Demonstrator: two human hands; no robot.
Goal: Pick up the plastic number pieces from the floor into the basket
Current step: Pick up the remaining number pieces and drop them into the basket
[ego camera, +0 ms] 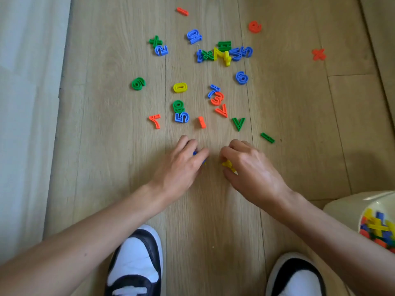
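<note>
Several plastic number and sign pieces in red, blue, green and yellow lie scattered on the wooden floor (106, 135). Closest to my hands are a red bar (201, 122), a green V (238, 123), a blue 5 (182, 117) and a green bar (267, 138). My left hand (181, 165) is low over the floor, fingers curled around a blue piece (195, 153) that is mostly hidden. My right hand (252, 167) is curled around a yellow piece (228, 164). The cream basket (350, 207) sits at the right edge, holding several coloured pieces.
A dense cluster of pieces (222, 52) lies farther ahead, with a red cross (318, 54) off to the right. My two black-and-white shoes (136, 261) (297, 276) stand at the bottom. A white surface (25, 103) borders the floor on the left.
</note>
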